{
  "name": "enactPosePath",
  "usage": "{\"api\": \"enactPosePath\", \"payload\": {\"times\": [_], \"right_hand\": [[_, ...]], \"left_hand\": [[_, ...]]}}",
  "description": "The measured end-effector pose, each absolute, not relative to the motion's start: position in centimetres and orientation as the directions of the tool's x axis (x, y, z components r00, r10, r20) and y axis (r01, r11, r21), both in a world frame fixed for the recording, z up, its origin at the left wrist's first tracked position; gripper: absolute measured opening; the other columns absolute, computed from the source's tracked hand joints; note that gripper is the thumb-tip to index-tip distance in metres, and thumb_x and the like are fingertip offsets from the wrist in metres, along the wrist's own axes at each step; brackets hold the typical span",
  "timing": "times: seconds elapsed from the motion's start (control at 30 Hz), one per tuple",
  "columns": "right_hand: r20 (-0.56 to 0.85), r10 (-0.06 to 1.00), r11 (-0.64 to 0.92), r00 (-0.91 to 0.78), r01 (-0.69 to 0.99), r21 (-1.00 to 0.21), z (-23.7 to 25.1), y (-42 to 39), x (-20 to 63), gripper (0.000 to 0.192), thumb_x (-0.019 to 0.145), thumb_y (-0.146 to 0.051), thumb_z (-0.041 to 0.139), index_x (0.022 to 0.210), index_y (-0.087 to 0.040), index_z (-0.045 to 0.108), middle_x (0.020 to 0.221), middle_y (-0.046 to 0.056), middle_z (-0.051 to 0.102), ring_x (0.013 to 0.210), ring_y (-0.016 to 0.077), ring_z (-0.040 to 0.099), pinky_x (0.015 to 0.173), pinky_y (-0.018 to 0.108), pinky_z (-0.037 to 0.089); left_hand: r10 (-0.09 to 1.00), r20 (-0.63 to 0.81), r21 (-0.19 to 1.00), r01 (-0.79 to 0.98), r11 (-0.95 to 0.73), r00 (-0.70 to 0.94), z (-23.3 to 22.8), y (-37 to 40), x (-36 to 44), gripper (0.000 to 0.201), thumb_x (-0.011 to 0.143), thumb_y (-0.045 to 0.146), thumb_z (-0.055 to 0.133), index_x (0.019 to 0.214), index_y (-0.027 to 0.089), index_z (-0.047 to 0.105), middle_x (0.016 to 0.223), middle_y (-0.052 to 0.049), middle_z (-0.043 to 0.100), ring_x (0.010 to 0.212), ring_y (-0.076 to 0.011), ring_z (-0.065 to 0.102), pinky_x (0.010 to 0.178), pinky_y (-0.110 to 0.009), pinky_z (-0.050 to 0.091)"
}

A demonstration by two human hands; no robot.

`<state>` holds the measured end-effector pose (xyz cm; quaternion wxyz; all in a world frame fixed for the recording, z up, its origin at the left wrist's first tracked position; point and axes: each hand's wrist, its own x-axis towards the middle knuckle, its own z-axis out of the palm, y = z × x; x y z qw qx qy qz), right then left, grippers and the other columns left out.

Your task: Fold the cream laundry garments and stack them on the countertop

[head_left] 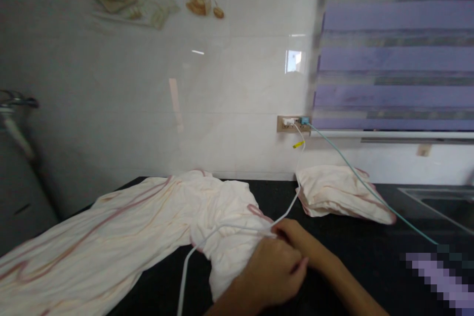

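A cream garment with pink piping lies spread and rumpled over the black counter, its right end bunched at my hands. My left hand is closed in a fist on that bunched cloth, knuckles up. Just behind it, my right hand pinches at the garment's right edge, its fingertips partly hidden. A white cord crosses over the cloth and passes right by my right fingertips. Whether those fingers also touch the cord, I cannot tell.
Another cream cloth, folded, rests against the wall at right. A wall socket takes the white cord and a teal cord. Far right is a sink edge; a tap juts out at left. A purple striped blind hangs above.
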<state>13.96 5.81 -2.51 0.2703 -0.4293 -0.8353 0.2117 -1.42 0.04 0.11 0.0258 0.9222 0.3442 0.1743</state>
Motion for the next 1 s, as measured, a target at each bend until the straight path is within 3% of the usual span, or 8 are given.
{"api": "enactPosePath", "payload": {"times": [0.13, 0.23, 0.37, 0.47, 0.6, 0.7, 0.83, 1.0], "right_hand": [[0.283, 0.892, 0.448, -0.352, 0.759, -0.472, -2.5, 6.4, 15.5, 0.026, 0.077, -0.005, 0.054, 0.097, -0.015, 0.067, 0.099, 0.008, 0.065, 0.090, 0.0193, 0.058, 0.081, 0.028, 0.041], [0.303, 0.935, 0.301, -0.183, 0.862, -0.409, -2.8, 6.9, 16.6, 0.030, 0.075, 0.002, 0.048, 0.095, -0.014, 0.064, 0.098, 0.011, 0.063, 0.093, 0.0203, 0.058, 0.082, 0.028, 0.039], [0.341, 0.940, 0.166, -0.021, 0.901, -0.402, -2.4, 6.9, 17.7, 0.030, 0.078, -0.002, 0.052, 0.101, -0.016, 0.063, 0.108, 0.012, 0.062, 0.093, 0.0211, 0.059, 0.078, 0.029, 0.038], [0.427, 0.901, 0.131, 0.069, 0.897, -0.422, -1.7, 6.6, 17.8, 0.028, 0.086, -0.009, 0.050, 0.110, -0.017, 0.062, 0.113, 0.014, 0.061, 0.091, 0.0215, 0.059, 0.074, 0.030, 0.038], [0.510, 0.855, 0.367, -0.089, 0.799, -0.475, -0.6, 5.8, 16.7, 0.025, 0.098, -0.023, 0.042, 0.108, -0.016, 0.064, 0.101, 0.011, 0.065, 0.090, 0.0216, 0.060, 0.082, 0.032, 0.044], [0.443, 0.815, 0.572, -0.375, 0.646, -0.506, -0.3, 4.8, 15.6, 0.038, 0.099, -0.035, 0.049, 0.132, -0.017, 0.057, 0.114, 0.011, 0.067, 0.103, 0.0229, 0.063, 0.093, 0.035, 0.047], [0.384, 0.716, 0.694, -0.583, 0.532, -0.486, -1.0, 4.1, 14.6, 0.073, 0.096, -0.050, 0.057, 0.157, -0.018, 0.032, 0.152, 0.017, 0.045, 0.141, 0.0275, 0.042, 0.117, 0.042, 0.035], [0.410, 0.763, 0.647, -0.500, 0.592, -0.480, -2.8, 5.2, 14.7, 0.091, 0.093, -0.050, 0.062, 0.162, -0.014, 0.016, 0.166, 0.022, 0.017, 0.152, 0.0302, 0.026, 0.122, 0.046, 0.029]], "left_hand": [[0.728, 0.437, 0.207, 0.728, -0.653, 0.529, 1.0, 1.5, -2.1, 0.028, 0.100, 0.029, 0.045, 0.093, 0.021, 0.071, 0.106, -0.009, 0.073, 0.106, -0.0255, 0.063, 0.098, -0.039, 0.044], [0.790, 0.452, 0.188, 0.822, -0.538, 0.414, 1.9, 2.4, -3.0, 0.023, 0.098, 0.029, 0.049, 0.105, 0.020, 0.069, 0.118, -0.011, 0.067, 0.117, -0.0287, 0.055, 0.101, -0.043, 0.041], [0.902, 0.361, 0.195, 0.926, -0.323, 0.238, 2.2, 3.2, -4.7, 0.036, 0.095, 0.045, 0.055, 0.117, 0.019, 0.067, 0.122, -0.015, 0.063, 0.116, -0.0344, 0.055, 0.097, -0.048, 0.043], [0.924, 0.231, 0.170, 0.923, -0.346, 0.304, 1.7, 3.8, -5.7, 0.036, 0.097, 0.042, 0.051, 0.119, 0.021, 0.068, 0.123, -0.018, 0.064, 0.115, -0.0364, 0.058, 0.092, -0.046, 0.045], [0.965, 0.151, 0.208, 0.948, -0.241, 0.212, 1.0, 5.0, -5.6, 0.042, 0.104, 0.040, 0.034, 0.121, 0.018, 0.065, 0.118, -0.017, 0.068, 0.105, -0.0320, 0.066, 0.087, -0.042, 0.049], [0.968, 0.140, 0.257, 0.937, -0.237, 0.207, 0.4, 5.8, -5.3, 0.042, 0.106, 0.035, 0.025, 0.121, 0.020, 0.062, 0.112, -0.013, 0.071, 0.100, -0.0283, 0.070, 0.085, -0.039, 0.049], [0.904, 0.251, 0.316, 0.853, -0.415, 0.347, -0.4, 5.7, -5.2, 0.035, 0.106, 0.031, 0.027, 0.109, 0.021, 0.061, 0.105, -0.008, 0.072, 0.098, -0.0222, 0.069, 0.089, -0.032, 0.046], [0.920, 0.295, 0.594, 0.704, -0.389, 0.260, -0.3, 5.7, -5.2, 0.022, 0.101, 0.043, 0.042, 0.100, 0.024, 0.053, 0.088, 0.000, 0.068, 0.084, -0.0180, 0.066, 0.075, -0.026, 0.046]]}}
